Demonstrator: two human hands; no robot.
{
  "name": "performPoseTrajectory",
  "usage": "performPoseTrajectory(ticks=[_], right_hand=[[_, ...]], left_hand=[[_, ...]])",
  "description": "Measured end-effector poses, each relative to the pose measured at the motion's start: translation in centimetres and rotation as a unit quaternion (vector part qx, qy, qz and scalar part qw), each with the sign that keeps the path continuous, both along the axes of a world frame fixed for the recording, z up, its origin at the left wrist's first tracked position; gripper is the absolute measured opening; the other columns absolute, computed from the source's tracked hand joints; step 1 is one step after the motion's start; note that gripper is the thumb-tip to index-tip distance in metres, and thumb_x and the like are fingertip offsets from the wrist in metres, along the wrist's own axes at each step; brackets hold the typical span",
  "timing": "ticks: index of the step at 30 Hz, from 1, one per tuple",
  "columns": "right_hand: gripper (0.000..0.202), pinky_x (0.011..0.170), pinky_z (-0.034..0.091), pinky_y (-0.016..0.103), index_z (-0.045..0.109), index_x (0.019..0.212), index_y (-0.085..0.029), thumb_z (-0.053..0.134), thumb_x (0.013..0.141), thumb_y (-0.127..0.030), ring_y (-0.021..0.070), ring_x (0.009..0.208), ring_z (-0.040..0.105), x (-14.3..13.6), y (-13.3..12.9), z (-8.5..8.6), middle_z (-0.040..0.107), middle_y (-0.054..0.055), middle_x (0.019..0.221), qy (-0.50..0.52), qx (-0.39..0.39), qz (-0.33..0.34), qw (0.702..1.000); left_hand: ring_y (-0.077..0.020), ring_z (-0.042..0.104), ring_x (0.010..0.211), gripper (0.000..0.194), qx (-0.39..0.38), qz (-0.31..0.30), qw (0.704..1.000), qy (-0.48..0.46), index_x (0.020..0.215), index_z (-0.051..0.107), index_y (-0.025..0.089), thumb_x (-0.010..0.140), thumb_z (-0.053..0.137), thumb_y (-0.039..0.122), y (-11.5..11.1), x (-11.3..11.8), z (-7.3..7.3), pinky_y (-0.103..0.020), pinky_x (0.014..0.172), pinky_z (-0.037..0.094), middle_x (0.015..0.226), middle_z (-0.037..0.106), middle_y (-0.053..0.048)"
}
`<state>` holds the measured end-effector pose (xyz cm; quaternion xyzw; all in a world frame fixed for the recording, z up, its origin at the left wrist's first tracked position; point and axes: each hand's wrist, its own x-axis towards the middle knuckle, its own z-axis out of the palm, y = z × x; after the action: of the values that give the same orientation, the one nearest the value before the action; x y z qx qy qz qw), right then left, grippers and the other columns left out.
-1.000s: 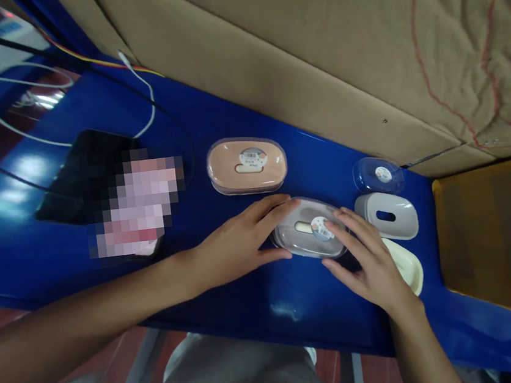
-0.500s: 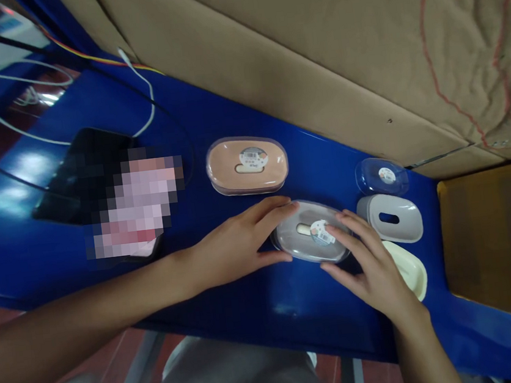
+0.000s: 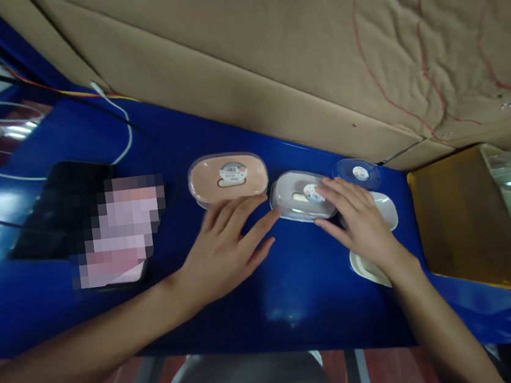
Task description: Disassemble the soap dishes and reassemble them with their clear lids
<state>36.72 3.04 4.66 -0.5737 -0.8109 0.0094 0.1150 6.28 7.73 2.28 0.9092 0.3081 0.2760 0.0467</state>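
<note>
A grey soap dish [image 3: 291, 206] with a clear lid and a round label rests on the blue table, just right of a peach soap dish [image 3: 208, 178] that also has a clear lid. The thumb and fingers of my right hand [image 3: 360, 219] grip the grey dish's right end. My left hand [image 3: 225, 250] is off it, fingers spread, at the front edge of the peach dish; I cannot tell if it touches. Behind my right hand lie a clear lid [image 3: 357, 172], a pale grey dish part [image 3: 387, 210] and a cream tray [image 3: 368, 269], partly hidden.
A phone [image 3: 121, 231] with a blurred screen lies at left, over a black flat object [image 3: 51, 221]. A white cable [image 3: 126, 132] runs behind them. Brown cardboard [image 3: 224, 78] lines the back. At right stands an open carton [image 3: 456, 211] with plastic-wrapped pieces.
The grey dish has moved back, up beside the peach dish. My left hand has let go of it and shifted left. My right hand stays on it. The view has swung slightly right.
</note>
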Motion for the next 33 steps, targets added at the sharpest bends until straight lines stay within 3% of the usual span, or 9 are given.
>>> performPoseTrajectory(ticks=[4, 8, 13, 17, 19, 23, 26, 30, 33], right_hand=[[0.06, 0.127, 0.04, 0.062, 0.047, 0.163, -0.026, 0.063, 0.108, -0.045, 0.0364, 0.157, 0.048, 1.0, 4.0, 0.8, 0.051, 0.015, 0.17, -0.009, -0.009, -0.006, 1.0], [0.07, 0.129, 0.037, 0.06, 0.034, 0.172, -0.026, 0.059, 0.109, -0.046, 0.0355, 0.163, 0.039, 2.3, 3.5, 2.5, 0.033, 0.016, 0.18, 0.014, 0.015, -0.041, 0.999], [0.043, 0.116, 0.05, 0.055, 0.063, 0.15, -0.03, 0.063, 0.108, -0.039, 0.0345, 0.14, 0.064, 4.8, -5.9, 2.9, 0.068, 0.012, 0.151, 0.037, 0.069, -0.118, 0.99], [0.022, 0.086, 0.055, 0.042, 0.074, 0.126, -0.026, 0.064, 0.106, -0.023, 0.0272, 0.099, 0.077, 3.9, -13.6, 0.2, 0.081, 0.007, 0.109, 0.008, 0.085, -0.145, 0.986], [0.025, 0.087, 0.055, 0.043, 0.072, 0.128, -0.023, 0.065, 0.105, -0.019, 0.0272, 0.101, 0.077, 1.8, -15.2, -1.0, 0.082, 0.008, 0.113, 0.008, 0.048, -0.119, 0.992], [0.04, 0.099, 0.055, 0.044, 0.063, 0.147, -0.021, 0.062, 0.108, -0.019, 0.0257, 0.118, 0.075, -2.9, -13.6, -1.3, 0.081, 0.009, 0.129, 0.034, -0.003, -0.018, 0.999], [0.041, 0.105, 0.056, 0.043, 0.06, 0.15, -0.025, 0.06, 0.11, -0.023, 0.0229, 0.123, 0.074, -3.1, -10.1, 0.1, 0.079, 0.006, 0.135, 0.062, 0.003, 0.061, 0.996], [0.033, 0.116, 0.051, 0.053, 0.066, 0.14, -0.028, 0.061, 0.107, -0.024, 0.0292, 0.139, 0.066, 3.0, -6.1, 1.4, 0.073, 0.009, 0.145, 0.074, 0.02, -0.018, 0.997], [0.042, 0.127, 0.039, 0.062, 0.063, 0.146, -0.029, 0.065, 0.104, -0.031, 0.0372, 0.159, 0.046, 8.3, -5.0, 0.7, 0.055, 0.014, 0.166, 0.07, -0.057, -0.08, 0.993]], left_hand=[[-0.0501, 0.06, 0.141, 0.054, 0.008, 0.129, 0.99, 0.056, 0.154, 0.058, 0.023, 0.102, 0.071, 0.027, 0.8, -0.6, 1.2, -0.082, 0.115, 0.039, 0.155, 0.06, -0.023], [-0.054, 0.049, 0.152, 0.063, -0.065, 0.113, 0.99, 0.048, 0.162, 0.049, 0.025, 0.102, 0.07, 0.029, 2.2, -1.1, 1.0, -0.086, 0.12, 0.03, 0.166, 0.05, -0.024], [-0.0514, 0.039, 0.16, 0.071, -0.052, 0.075, 0.995, 0.031, 0.169, 0.036, 0.026, 0.104, 0.067, 0.029, 2.1, -0.7, 0.4, -0.088, 0.124, 0.02, 0.176, 0.034, -0.026], [-0.0454, 0.043, 0.159, 0.062, -0.054, -0.02, 0.998, 0.021, 0.163, 0.045, 0.024, 0.105, 0.066, 0.028, 0.5, -0.2, 0.1, -0.078, 0.129, 0.025, 0.173, 0.041, -0.024], [-0.0413, 0.047, 0.157, 0.055, -0.062, -0.083, 0.994, 0.023, 0.159, 0.05, 0.024, 0.106, 0.063, 0.03, -0.3, 0.0, -0.1, -0.073, 0.131, 0.028, 0.17, 0.045, -0.022], [-0.0358, 0.048, 0.157, 0.049, -0.069, -0.197, 0.976, 0.058, 0.156, 0.054, 0.023, 0.108, 0.063, 0.033, -1.1, 0.4, -0.7, -0.066, 0.132, 0.031, 0.171, 0.046, -0.02], [-0.0368, 0.046, 0.158, 0.054, -0.066, -0.235, 0.965, 0.093, 0.156, 0.054, 0.024, 0.107, 0.068, 0.039, -1.1, 0.6, -1.1, -0.071, 0.131, 0.029, 0.171, 0.046, -0.02], [-0.0375, 0.055, 0.15, 0.047, -0.066, -0.234, 0.965, 0.1, 0.144, 0.064, 0.022, 0.103, 0.074, 0.043, -0.7, 0.7, -1.3, -0.072, 0.131, 0.026, 0.161, 0.058, -0.018], [-0.0348, 0.064, 0.137, 0.032, -0.065, -0.214, 0.97, 0.09, 0.127, 0.071, 0.021, 0.101, 0.076, 0.039, -0.5, 0.7, -1.1, -0.069, 0.131, 0.027, 0.146, 0.07, -0.014]])
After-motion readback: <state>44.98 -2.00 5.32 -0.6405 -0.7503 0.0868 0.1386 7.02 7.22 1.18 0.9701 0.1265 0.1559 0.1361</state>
